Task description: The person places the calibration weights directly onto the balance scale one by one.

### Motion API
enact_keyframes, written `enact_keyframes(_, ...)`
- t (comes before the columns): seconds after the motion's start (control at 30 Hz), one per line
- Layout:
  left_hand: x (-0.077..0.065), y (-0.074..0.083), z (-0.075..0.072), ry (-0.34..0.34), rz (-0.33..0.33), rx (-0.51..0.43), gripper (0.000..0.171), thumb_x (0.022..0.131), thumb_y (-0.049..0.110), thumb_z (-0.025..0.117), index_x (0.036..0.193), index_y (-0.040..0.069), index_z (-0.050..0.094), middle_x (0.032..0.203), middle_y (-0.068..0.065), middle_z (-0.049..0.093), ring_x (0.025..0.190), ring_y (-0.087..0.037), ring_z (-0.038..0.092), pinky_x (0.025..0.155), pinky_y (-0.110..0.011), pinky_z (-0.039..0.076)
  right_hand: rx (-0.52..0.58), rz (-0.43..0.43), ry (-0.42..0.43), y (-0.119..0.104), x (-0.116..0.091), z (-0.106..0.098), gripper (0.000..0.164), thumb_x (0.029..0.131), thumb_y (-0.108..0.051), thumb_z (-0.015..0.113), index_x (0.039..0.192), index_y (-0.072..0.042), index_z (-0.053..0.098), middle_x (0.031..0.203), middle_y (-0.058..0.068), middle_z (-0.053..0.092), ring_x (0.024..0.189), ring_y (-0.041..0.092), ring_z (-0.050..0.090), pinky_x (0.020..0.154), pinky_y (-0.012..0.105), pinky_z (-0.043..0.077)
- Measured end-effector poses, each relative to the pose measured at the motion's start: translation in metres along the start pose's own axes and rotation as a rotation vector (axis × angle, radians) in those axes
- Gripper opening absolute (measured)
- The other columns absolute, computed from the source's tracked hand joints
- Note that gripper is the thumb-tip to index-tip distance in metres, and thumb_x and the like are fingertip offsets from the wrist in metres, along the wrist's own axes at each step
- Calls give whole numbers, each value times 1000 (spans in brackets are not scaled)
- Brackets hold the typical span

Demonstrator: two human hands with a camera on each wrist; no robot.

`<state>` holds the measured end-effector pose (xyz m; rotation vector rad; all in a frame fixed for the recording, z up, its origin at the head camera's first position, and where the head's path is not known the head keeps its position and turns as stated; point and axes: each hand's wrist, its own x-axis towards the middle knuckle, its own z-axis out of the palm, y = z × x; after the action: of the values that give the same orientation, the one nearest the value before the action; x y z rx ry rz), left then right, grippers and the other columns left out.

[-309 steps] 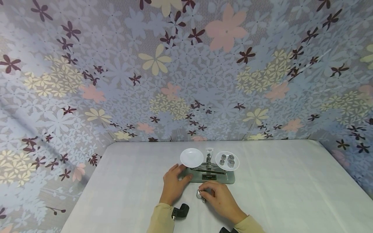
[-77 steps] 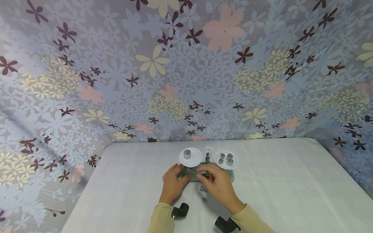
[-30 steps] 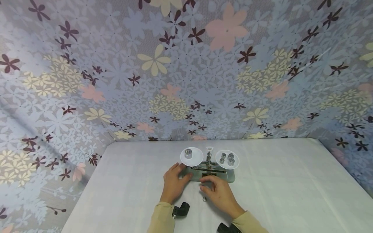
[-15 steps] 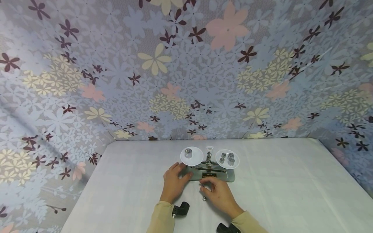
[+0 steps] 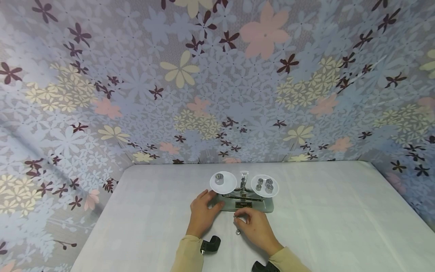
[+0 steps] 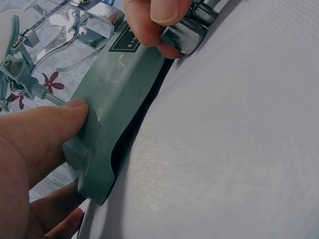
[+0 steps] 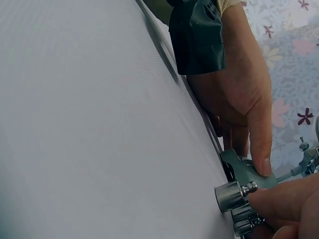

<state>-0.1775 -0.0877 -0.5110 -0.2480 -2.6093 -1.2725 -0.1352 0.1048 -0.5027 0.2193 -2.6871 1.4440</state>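
Observation:
A balance scale with a green base (image 5: 225, 206) stands on the table. My left hand (image 5: 202, 213) holds the base's left end, thumb on top in the left wrist view. One large metal weight (image 5: 219, 179) sits on the left white pan (image 5: 228, 189); several smaller weights (image 5: 269, 187) stand on the right pan (image 5: 255, 181). In front of the base, my right hand (image 5: 255, 228) pinches a small weight (image 7: 243, 221), mostly covered by the fingers in the head view. Another small weight (image 5: 238, 232) stands on the cloth just nearer to me, beside the thumb.
A white cloth (image 5: 142, 211) covers the table. Flowered fabric (image 5: 217, 94) rises behind it and at both sides. Black cameras (image 5: 211, 244) are strapped to both wrists above the beige sleeves.
Since the oldest frame, the large weight has gone from the table onto the left pan. The right hand has come back from near the pans, its fingers closing on a small weight.

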Motion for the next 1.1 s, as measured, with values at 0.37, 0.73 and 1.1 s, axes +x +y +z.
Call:
enact_keyframes(0.37,0,1,-1,3,3,-4,42,88,32,74,127,15,70,128,-7,69,134,-36,50,108,-69,26,52,10,9,4,2,1,11,81,-7,80,88,-15,77,57,-9,48,48,4,38,45,21,28)
enact_keyframes(0.73,0,-1,0,-6,-3,1,43,89,33,73,127,15,70,129,-6,68,134,-36,50,108,-70,27,83,26,28,3,1,2,14,79,-6,81,85,-18,78,54,-9,45,47,4,37,45,20,27)
enact_keyframes(1.1,1,-1,1,2,14,7,42,89,32,73,126,14,71,127,-8,69,132,-37,51,107,-69,28,108,-11,18,4,0,0,14,80,-6,81,87,-17,80,53,-10,45,45,2,35,44,17,25)
